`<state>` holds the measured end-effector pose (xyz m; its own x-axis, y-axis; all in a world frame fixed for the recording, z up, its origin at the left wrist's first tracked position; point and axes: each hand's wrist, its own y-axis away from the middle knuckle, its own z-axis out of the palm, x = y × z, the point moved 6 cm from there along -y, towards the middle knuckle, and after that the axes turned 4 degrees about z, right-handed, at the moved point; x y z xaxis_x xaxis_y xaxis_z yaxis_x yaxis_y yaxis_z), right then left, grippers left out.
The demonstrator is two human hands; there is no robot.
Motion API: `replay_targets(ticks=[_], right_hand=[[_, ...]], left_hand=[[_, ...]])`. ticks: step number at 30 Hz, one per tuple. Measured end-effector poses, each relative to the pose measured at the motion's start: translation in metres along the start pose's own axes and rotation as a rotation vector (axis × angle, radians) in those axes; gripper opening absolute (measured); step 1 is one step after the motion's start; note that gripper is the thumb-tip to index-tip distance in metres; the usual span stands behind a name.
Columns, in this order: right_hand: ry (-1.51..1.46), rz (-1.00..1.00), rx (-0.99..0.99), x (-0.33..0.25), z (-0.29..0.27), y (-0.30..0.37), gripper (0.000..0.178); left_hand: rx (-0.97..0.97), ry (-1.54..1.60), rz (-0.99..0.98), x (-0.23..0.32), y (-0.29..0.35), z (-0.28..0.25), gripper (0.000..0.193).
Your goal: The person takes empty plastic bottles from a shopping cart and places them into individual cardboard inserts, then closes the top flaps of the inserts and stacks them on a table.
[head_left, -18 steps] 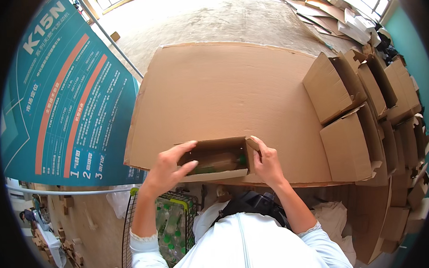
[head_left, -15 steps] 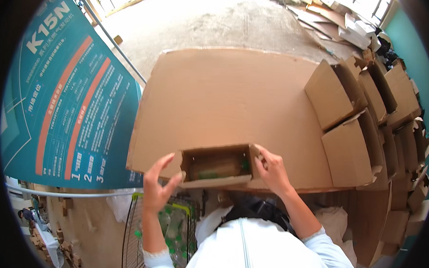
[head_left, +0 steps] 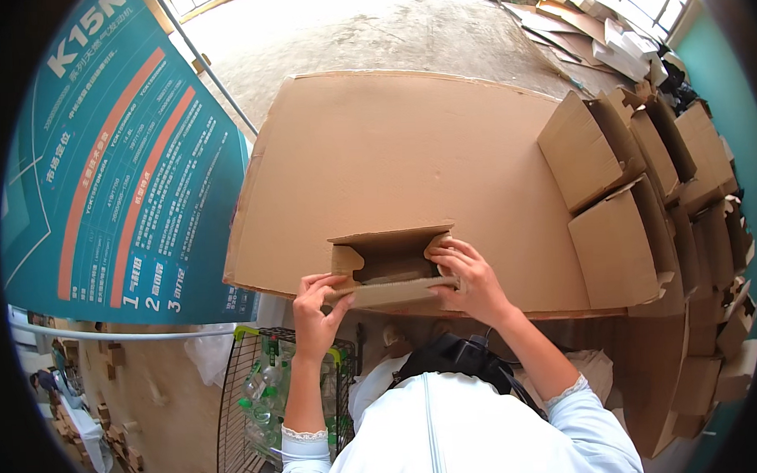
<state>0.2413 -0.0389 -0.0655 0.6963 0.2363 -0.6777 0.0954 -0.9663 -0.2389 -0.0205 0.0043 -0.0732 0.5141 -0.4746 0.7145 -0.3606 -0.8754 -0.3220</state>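
A small brown cardboard box point(head_left: 401, 296) stands at the near edge of the cardboard-covered table point(head_left: 409, 152), its top open toward me. My left hand point(head_left: 318, 309) pinches the box's left front corner, fingers on the side flap and thumb at the front flap. At the opposite corner my right hand point(head_left: 470, 279) has its fingers on the right side flap and its thumb against the front flap. The far flap stands up and tilts back. Between the flaps the inside is shadowed, and its contents are mostly hidden.
Several open cardboard boxes point(head_left: 614, 257) stand stacked along the table's right side. Below my left arm is a wire basket point(head_left: 226, 409) holding clear bottles point(head_left: 263, 399) with green caps. A large teal printed panel point(head_left: 102, 188) rises at the left. Flattened cardboard point(head_left: 563, 30) lies far right.
Both hands have come onto the box's flaps, the left from a spread pose beside it. The flaps now stand in toward the opening, and the bottle seen inside earlier is mostly covered.
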Motion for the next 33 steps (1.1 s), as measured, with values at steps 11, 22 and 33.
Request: replay_targets(ticks=[11,22,33], right_hand=[[-0.182,0.069,0.168,0.006,0.006,0.025,0.051],[-0.027,-0.114,0.082,0.001,0.014,0.028,0.031],[-0.011,0.052,0.281,-0.002,-0.01,-0.013,0.065]], left_hand=[[0.034,0.203,-0.029,-0.015,0.005,0.004,0.018],[-0.137,0.405,-0.056,-0.014,0.012,-0.007,0.01],[0.017,0.058,-0.076,-0.029,-0.013,0.002,0.101]])
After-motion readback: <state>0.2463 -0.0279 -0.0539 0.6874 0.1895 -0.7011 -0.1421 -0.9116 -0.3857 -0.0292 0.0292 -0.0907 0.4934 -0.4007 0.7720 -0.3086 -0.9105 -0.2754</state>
